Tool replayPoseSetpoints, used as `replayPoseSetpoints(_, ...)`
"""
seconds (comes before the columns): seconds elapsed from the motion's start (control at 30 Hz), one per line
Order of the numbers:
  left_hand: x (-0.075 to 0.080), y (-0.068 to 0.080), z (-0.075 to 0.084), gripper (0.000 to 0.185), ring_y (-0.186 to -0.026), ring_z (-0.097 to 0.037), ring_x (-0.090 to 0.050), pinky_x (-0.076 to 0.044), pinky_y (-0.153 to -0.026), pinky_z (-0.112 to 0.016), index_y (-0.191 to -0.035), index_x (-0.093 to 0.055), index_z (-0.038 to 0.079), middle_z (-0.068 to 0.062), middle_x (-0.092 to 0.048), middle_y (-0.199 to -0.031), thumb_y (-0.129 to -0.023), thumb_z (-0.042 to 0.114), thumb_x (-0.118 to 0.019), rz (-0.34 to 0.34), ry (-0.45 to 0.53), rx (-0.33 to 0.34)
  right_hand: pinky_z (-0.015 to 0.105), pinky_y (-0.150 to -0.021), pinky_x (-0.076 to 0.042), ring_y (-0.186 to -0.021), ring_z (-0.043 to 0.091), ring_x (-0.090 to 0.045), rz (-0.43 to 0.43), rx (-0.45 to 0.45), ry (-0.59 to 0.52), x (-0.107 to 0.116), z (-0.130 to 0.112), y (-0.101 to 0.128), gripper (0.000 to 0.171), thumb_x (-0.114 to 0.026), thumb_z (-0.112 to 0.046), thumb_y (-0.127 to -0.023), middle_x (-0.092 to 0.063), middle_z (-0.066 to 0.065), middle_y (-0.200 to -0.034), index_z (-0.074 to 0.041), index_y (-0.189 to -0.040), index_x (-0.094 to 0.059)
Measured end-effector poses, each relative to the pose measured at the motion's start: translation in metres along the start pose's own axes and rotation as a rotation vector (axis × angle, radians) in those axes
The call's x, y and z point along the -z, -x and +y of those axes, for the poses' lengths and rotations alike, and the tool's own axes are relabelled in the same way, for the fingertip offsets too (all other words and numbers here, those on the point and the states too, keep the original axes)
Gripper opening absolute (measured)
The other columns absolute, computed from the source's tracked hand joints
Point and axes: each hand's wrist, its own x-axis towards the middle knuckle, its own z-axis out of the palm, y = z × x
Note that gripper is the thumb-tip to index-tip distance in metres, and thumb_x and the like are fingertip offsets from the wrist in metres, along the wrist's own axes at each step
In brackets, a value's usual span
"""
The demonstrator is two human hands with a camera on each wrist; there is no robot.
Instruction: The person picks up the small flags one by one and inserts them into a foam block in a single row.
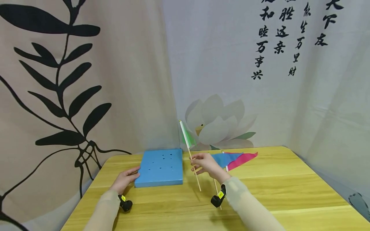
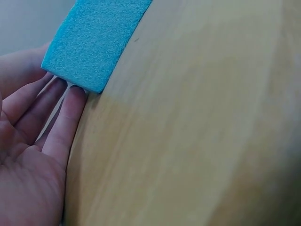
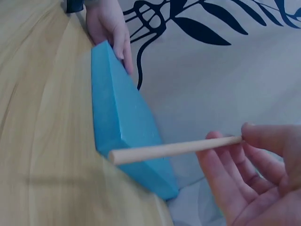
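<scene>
Pinches pale wooden stick [image 1: 198, 183] of green triangular flag [image 1: 189, 139] in right hand [image 1: 207, 165], just below frame centre, apparently to leave lower tip clear. Rests left hand [image 1: 125, 180] straight-fingered against perforated blue rectangular board [image 1: 159, 177], left of lower centre, probably to steady it.

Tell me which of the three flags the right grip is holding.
The green flag: the right grip pinches its stick, while the blue flag and pink flag lie on the table.

We count 3 flags [image 1: 190, 139] (green, blue [image 1: 224, 159], pink [image 1: 243, 160]), 1 blue board [image 1: 160, 175], 2 hands [image 1: 124, 180] [image 1: 208, 166], 2 wrist cameras [image 1: 125, 204] [image 1: 217, 199], 1 table [image 1: 274, 183].
</scene>
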Motion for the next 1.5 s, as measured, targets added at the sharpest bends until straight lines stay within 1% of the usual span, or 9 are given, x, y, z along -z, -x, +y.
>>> replayPoseSetpoints(0.2, 0.001, -0.005, -0.003, 0.055, -0.134, -0.038, -0.039, -0.036, -0.109, -0.049, -0.147, -0.041, 0.004, -0.021, -0.035, -0.151, -0.098, 0.021, -0.060, -0.005, 0.014, -0.009, 0.045, -0.067, -0.060, -0.082, 0.038, -0.068, 0.013, 0.045, -0.039, -0.009, -0.013, -0.008, 0.023, -0.065, -0.014, -0.093, -0.067, 0.010, -0.089, 0.001, -0.110, -0.063)
replayPoseSetpoints(0.37, 0.002, -0.007, -0.005, 0.056, -0.133, -0.039, -0.039, -0.036, -0.109, -0.049, -0.147, -0.041, 0.004, -0.021, -0.034, -0.151, -0.098, 0.022, -0.060, -0.006, 0.009, -0.016, 0.043, -0.066, -0.060, -0.083, 0.036, -0.068, 0.041, 0.067, -0.054, -0.014, -0.022, -0.019, 0.024, -0.064, -0.013, -0.093, -0.067, 0.009, -0.092, 0.002, -0.112, -0.062)
replayPoseSetpoints(0.53, 0.002, -0.009, -0.006, 0.056, -0.133, -0.039, -0.039, -0.036, -0.109, -0.049, -0.147, -0.042, 0.004, -0.021, -0.035, -0.151, -0.098, 0.021, -0.060, -0.010, 0.011, -0.023, 0.044, -0.068, -0.060, -0.086, 0.037, -0.067, 0.078, 0.092, -0.078, -0.022, -0.031, -0.029, 0.025, -0.064, -0.012, -0.093, -0.068, 0.012, -0.098, 0.001, -0.114, -0.061)
replayPoseSetpoints(0.83, 0.002, -0.008, -0.003, 0.055, -0.134, -0.039, -0.039, -0.038, -0.108, -0.049, -0.147, -0.043, 0.004, -0.021, -0.035, -0.151, -0.098, 0.022, -0.061, -0.017, 0.001, -0.034, 0.050, -0.075, -0.059, -0.085, 0.028, -0.068, 0.134, 0.154, -0.141, -0.043, -0.037, -0.043, 0.024, -0.064, -0.012, -0.095, -0.065, 0.020, -0.109, 0.000, -0.115, -0.062)
replayPoseSetpoints(1.0, 0.001, -0.003, -0.001, 0.055, -0.134, -0.039, -0.038, -0.037, -0.108, -0.049, -0.147, -0.041, 0.002, -0.021, -0.034, -0.151, -0.099, 0.021, -0.059, -0.018, -0.006, -0.030, 0.044, -0.068, -0.060, -0.084, 0.033, -0.068, 0.170, 0.176, -0.161, -0.060, -0.031, -0.052, 0.025, -0.064, -0.010, -0.094, -0.067, 0.017, -0.105, 0.002, -0.116, -0.061)
replayPoseSetpoints(1.1, -0.001, 0.001, 0.001, 0.054, -0.135, -0.040, -0.036, -0.037, -0.108, -0.049, -0.148, -0.039, 0.001, -0.022, -0.032, -0.152, -0.100, 0.019, -0.057, -0.026, -0.016, -0.037, 0.043, -0.066, -0.060, -0.085, 0.034, -0.068, 0.197, 0.184, -0.161, -0.070, -0.028, -0.055, 0.022, -0.065, -0.010, -0.094, -0.067, 0.015, -0.102, 0.000, -0.113, -0.063)
replayPoseSetpoints(1.27, -0.001, 0.001, 0.002, 0.054, -0.135, -0.040, -0.036, -0.037, -0.108, -0.048, -0.147, -0.039, 0.000, -0.022, -0.032, -0.152, -0.100, 0.019, -0.057, -0.025, -0.023, -0.036, 0.035, -0.058, -0.060, -0.075, 0.023, -0.068, 0.244, 0.227, -0.145, -0.082, -0.024, -0.060, 0.012, -0.066, -0.008, -0.092, -0.068, 0.008, -0.093, -0.004, -0.103, -0.066)
replayPoseSetpoints(1.37, -0.001, 0.001, 0.002, 0.054, -0.134, -0.040, -0.038, -0.036, -0.108, -0.050, -0.147, -0.040, 0.001, -0.021, -0.033, -0.152, -0.100, 0.019, -0.057, -0.021, -0.019, -0.030, 0.033, -0.056, -0.059, -0.074, 0.022, -0.068, 0.264, 0.242, -0.136, -0.088, -0.023, -0.063, 0.012, -0.066, -0.007, -0.092, -0.068, 0.008, -0.091, -0.003, -0.103, -0.066)
replayPoseSetpoints(1.5, -0.001, 0.001, 0.001, 0.054, -0.133, -0.040, -0.040, -0.034, -0.109, -0.054, -0.147, -0.041, 0.004, -0.021, -0.034, -0.151, -0.099, 0.020, -0.058, -0.021, -0.012, -0.024, 0.031, -0.054, -0.058, -0.076, 0.023, -0.068, 0.285, 0.217, -0.112, -0.096, -0.023, -0.068, 0.016, -0.068, -0.008, -0.091, -0.068, 0.008, -0.093, -0.003, -0.106, -0.067)
